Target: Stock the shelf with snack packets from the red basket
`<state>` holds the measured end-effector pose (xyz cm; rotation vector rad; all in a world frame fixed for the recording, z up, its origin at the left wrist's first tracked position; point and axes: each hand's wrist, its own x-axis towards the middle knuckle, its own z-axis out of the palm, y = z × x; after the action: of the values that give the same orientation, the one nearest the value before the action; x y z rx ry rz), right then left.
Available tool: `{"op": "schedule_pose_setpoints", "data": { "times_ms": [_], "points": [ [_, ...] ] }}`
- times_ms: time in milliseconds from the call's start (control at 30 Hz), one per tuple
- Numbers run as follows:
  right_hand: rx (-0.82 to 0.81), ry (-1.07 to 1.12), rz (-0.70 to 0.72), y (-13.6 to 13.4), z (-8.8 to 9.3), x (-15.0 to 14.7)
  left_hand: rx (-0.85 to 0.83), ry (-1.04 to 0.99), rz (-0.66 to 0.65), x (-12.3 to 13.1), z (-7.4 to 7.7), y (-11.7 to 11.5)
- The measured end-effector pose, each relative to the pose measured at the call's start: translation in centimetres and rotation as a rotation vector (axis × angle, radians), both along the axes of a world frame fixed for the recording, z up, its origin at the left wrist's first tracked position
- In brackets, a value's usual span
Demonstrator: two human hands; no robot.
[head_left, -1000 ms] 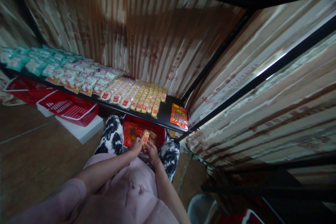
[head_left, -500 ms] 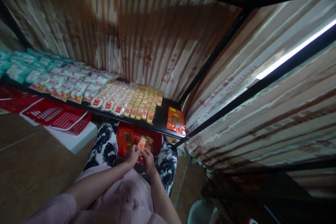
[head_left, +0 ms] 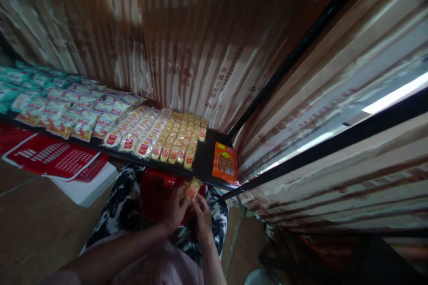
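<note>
A small wrapped biscuit packet [head_left: 193, 189], yellowish with an orange-red label, is held above my lap just in front of the shelf edge. My left hand [head_left: 175, 208] grips its left side, and my right hand [head_left: 202, 217] pinches its lower right end. Beneath my hands, between my knees, is a red package [head_left: 155, 193], partly hidden by them. On the black shelf [head_left: 203, 160] lie rows of similar yellow biscuit packets [head_left: 180, 136]. Left of these are rows of paler round packets [head_left: 137, 131] in clear wrap.
White-and-orange snack bags [head_left: 75, 113] and teal bags [head_left: 30, 82] fill the shelf's left part. An orange pouch [head_left: 225, 163] lies at its right end. Below left, a red basket [head_left: 60, 156] rests on a white box [head_left: 88, 185]. Black frame bars [head_left: 284, 69] rise beside the corrugated sheeting.
Both hands have lifted the biscuit packet slightly toward the shelf edge and a little to the right. My view has come closer to the shelf.
</note>
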<state>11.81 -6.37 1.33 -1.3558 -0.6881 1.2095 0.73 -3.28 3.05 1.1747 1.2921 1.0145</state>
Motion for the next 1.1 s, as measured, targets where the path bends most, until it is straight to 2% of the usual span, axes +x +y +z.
{"op": "schedule_pose_setpoints", "data": {
  "times_ms": [67,167,333,567,800,967,1100],
  "points": [
    [0.026,-0.016,0.0,0.7,1.4,0.9,0.031,-0.04,-0.035,0.6,1.1,0.7],
    [0.054,-0.085,-0.011,2.4,3.1,2.1,0.095,0.006,-0.06,1.5,2.7,2.3],
    [0.078,-0.248,-0.049,5.8,4.5,3.8,0.105,-0.035,-0.026,3.0,4.2,5.2],
    [0.09,-0.519,-0.034,9.5,4.1,5.6,0.091,-0.05,-0.057,5.5,3.8,7.5],
    [0.075,-0.679,-0.043,12.2,3.3,6.4,0.081,0.065,-0.118,7.7,3.3,9.7],
    [0.129,-0.704,-0.05,14.0,3.4,6.7,0.036,-0.003,-0.087,9.1,3.1,11.2],
    [0.163,-0.726,-0.062,15.5,3.3,6.9,0.023,0.018,-0.075,9.7,2.7,13.0]
  ]
}}
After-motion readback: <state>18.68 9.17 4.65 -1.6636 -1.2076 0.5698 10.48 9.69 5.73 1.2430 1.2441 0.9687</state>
